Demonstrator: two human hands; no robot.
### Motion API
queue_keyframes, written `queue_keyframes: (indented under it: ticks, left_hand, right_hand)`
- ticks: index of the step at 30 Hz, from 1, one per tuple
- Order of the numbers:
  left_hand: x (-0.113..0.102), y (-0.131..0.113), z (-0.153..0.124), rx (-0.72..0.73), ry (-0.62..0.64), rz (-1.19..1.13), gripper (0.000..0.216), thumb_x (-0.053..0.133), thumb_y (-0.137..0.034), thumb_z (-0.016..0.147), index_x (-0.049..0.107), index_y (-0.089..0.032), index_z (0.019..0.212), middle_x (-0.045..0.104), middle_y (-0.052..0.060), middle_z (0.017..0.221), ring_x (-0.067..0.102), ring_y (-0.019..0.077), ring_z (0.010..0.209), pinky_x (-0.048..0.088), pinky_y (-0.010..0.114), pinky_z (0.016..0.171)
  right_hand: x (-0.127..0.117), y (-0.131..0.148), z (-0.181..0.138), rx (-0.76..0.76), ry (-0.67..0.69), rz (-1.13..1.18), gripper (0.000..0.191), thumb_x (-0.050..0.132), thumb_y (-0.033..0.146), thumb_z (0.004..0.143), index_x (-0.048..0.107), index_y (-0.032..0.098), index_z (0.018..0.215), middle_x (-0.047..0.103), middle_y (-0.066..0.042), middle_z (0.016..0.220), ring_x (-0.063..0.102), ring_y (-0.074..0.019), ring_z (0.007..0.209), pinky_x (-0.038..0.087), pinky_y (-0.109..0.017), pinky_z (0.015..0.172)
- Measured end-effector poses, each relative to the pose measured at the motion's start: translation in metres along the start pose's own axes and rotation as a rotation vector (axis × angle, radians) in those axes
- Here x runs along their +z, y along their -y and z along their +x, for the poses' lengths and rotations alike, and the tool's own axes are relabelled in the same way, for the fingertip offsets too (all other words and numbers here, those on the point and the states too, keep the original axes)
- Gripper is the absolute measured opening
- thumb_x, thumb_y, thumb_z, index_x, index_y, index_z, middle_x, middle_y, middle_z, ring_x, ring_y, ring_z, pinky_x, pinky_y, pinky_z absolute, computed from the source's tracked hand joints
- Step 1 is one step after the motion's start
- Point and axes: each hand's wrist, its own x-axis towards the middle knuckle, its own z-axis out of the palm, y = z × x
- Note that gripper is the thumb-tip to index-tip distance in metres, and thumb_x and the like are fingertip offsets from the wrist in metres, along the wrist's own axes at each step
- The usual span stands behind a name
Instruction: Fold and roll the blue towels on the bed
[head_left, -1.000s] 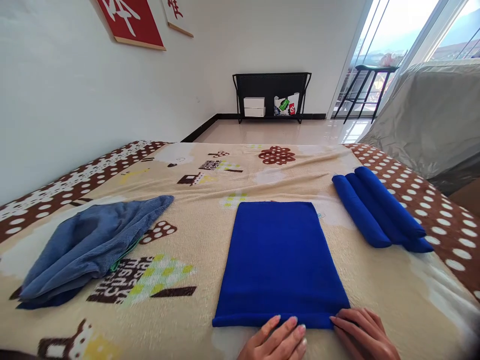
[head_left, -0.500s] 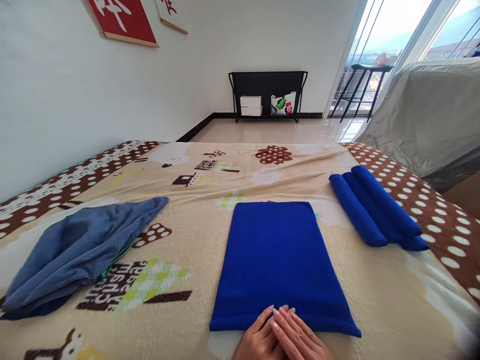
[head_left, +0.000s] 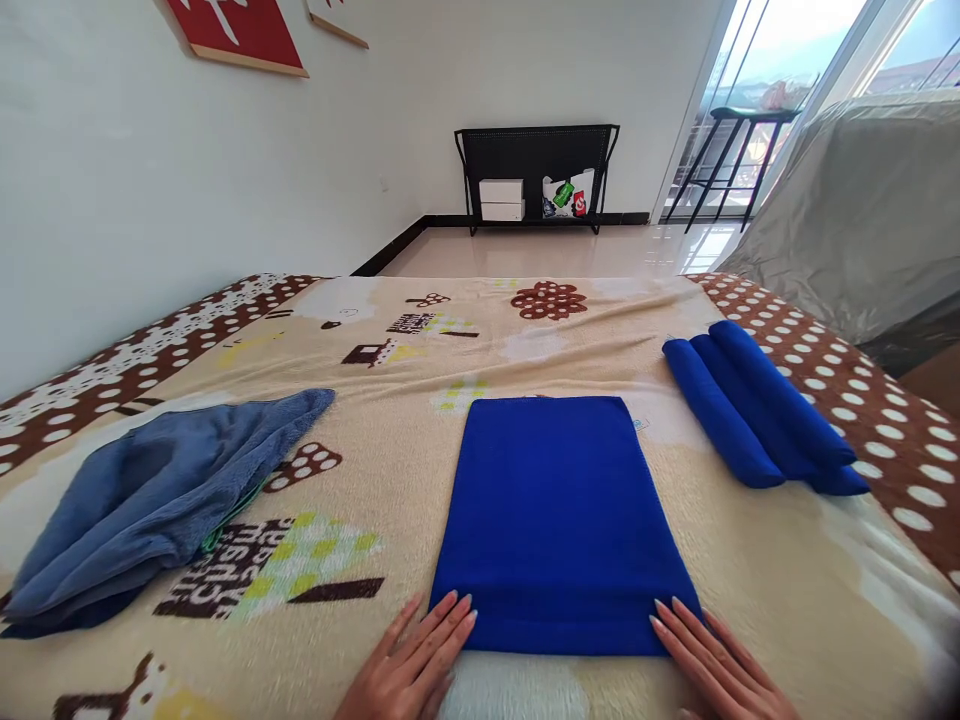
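Fingers (head_left: 444, 630) of the left hand (head_left: 409, 668) lie straight and flat at the near left corner of the folded royal-blue towel (head_left: 559, 520), and the right hand (head_left: 720, 668) mirrors them at the near right corner. Both are open, gripping nothing. That towel sits mid-bed on a cream fleece blanket (head_left: 405, 450) with cartoon prints and a brown dotted border. To its right lie rolled blue towels (head_left: 761, 410); well to its left, a grey-blue towel (head_left: 157, 500) with a green edge peeping beneath. Beyond the bed: white wall, glossy floor, a black rack (head_left: 536, 160), a black stool (head_left: 739, 150) by the glass. Wrists are cut off below, the red wall hanging (head_left: 232, 30) is cropped — and a grey cover (head_left: 862, 220) hides whatever stands beneath.
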Motion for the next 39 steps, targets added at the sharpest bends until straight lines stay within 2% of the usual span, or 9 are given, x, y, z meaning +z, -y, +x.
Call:
queue_keyframes:
  ticks: [4, 11, 16, 21, 26, 30, 34, 37, 39]
  left_hand:
    - [-0.009, 0.005, -0.012, -0.1, 0.04, -0.038, 0.046, 0.046, -0.009, 0.094, 0.052, -0.014, 0.139, 0.063, 0.006, 0.138, 0.047, 0.0162, 0.138, 0.024, 0.038, 0.123]
    - [-0.011, 0.006, -0.007, -0.264, 0.005, -0.069, 0.041, 0.053, -0.012, 0.09, 0.061, -0.028, 0.128, 0.058, 0.005, 0.144, 0.049, 0.0246, 0.137, 0.044, 0.043, 0.107]
    - [-0.005, 0.006, -0.01, -0.502, -0.086, -0.221, 0.025, 0.053, -0.019, 0.093, 0.067, -0.031, 0.109, 0.061, 0.005, 0.137, 0.052, 0.0252, 0.132, 0.047, 0.041, 0.1]
    - [-0.001, 0.004, -0.002, -0.619, -0.09, -0.261, 0.018, 0.046, -0.023, 0.095, 0.064, -0.026, 0.096, 0.058, 0.006, 0.136, 0.049, 0.0253, 0.131, 0.046, 0.041, 0.1]
    - [0.004, 0.008, 0.012, -0.59, -0.053, -0.084, 0.014, 0.047, -0.02, 0.09, 0.061, -0.024, 0.09, 0.059, 0.008, 0.133, 0.051, 0.0269, 0.125, 0.04, 0.044, 0.096]
    - [0.007, -0.005, 0.03, -0.65, -0.13, 0.153, 0.015, 0.053, -0.017, 0.083, 0.063, -0.022, 0.093, 0.061, 0.014, 0.13, 0.055, 0.0328, 0.119, 0.036, 0.05, 0.093]
    - [0.019, -0.05, 0.072, -0.731, -0.267, 0.1, 0.023, 0.055, -0.011, 0.084, 0.066, -0.024, 0.099, 0.066, 0.012, 0.114, 0.061, 0.0296, 0.105, 0.04, 0.047, 0.09]
    - [0.033, -0.076, 0.099, -0.554, -0.332, -0.121, 0.027, 0.049, -0.006, 0.087, 0.067, -0.022, 0.1, 0.068, 0.007, 0.095, 0.066, 0.0204, 0.088, 0.048, 0.036, 0.084]
    - [0.038, -0.076, 0.099, -0.421, -0.337, -0.208, 0.031, 0.044, -0.004, 0.089, 0.066, -0.019, 0.105, 0.07, 0.007, 0.094, 0.068, 0.0178, 0.086, 0.052, 0.031, 0.082]
  right_hand:
    - [-0.006, -0.009, -0.009, 0.038, -0.011, 0.025, 0.056, 0.053, 0.027, 0.092, 0.047, 0.016, 0.146, 0.059, -0.004, 0.14, 0.058, -0.0176, 0.127, 0.023, -0.031, 0.122]
    - [0.0, -0.021, -0.016, 0.136, -0.05, -0.01, 0.043, 0.061, 0.035, 0.086, 0.065, 0.029, 0.128, 0.054, -0.007, 0.145, 0.055, -0.0288, 0.13, 0.051, -0.039, 0.096]
    - [0.007, -0.024, -0.022, 0.252, -0.078, 0.039, 0.032, 0.062, 0.037, 0.087, 0.07, 0.036, 0.119, 0.058, -0.002, 0.14, 0.059, -0.0253, 0.123, 0.052, -0.036, 0.093]
    - [0.011, -0.026, -0.016, 0.397, -0.1, 0.099, 0.021, 0.058, 0.041, 0.091, 0.073, 0.028, 0.098, 0.068, -0.005, 0.112, 0.065, -0.0206, 0.102, 0.053, -0.031, 0.082]
    - [0.022, -0.026, 0.003, 0.457, -0.101, -0.015, 0.02, 0.053, 0.037, 0.09, 0.067, 0.025, 0.085, 0.068, -0.006, 0.097, 0.064, -0.0217, 0.089, 0.048, -0.035, 0.074]
    - [0.028, -0.005, 0.025, 0.595, -0.191, -0.252, 0.018, 0.054, 0.033, 0.085, 0.067, 0.021, 0.092, 0.069, -0.012, 0.101, 0.062, -0.0285, 0.086, 0.042, -0.043, 0.075]
    - [0.034, 0.036, 0.06, 0.405, -0.281, -0.037, 0.021, 0.053, 0.015, 0.084, 0.066, 0.025, 0.098, 0.071, -0.006, 0.099, 0.065, -0.021, 0.086, 0.043, -0.037, 0.082]
    - [0.039, 0.052, 0.079, 0.238, -0.27, 0.168, 0.028, 0.051, 0.013, 0.086, 0.066, 0.026, 0.104, 0.073, -0.001, 0.102, 0.068, -0.016, 0.093, 0.044, -0.028, 0.086]
    - [0.039, 0.048, 0.076, 0.208, -0.236, 0.173, 0.032, 0.051, 0.014, 0.087, 0.065, 0.025, 0.114, 0.074, -0.001, 0.108, 0.068, -0.0154, 0.096, 0.045, -0.026, 0.087]
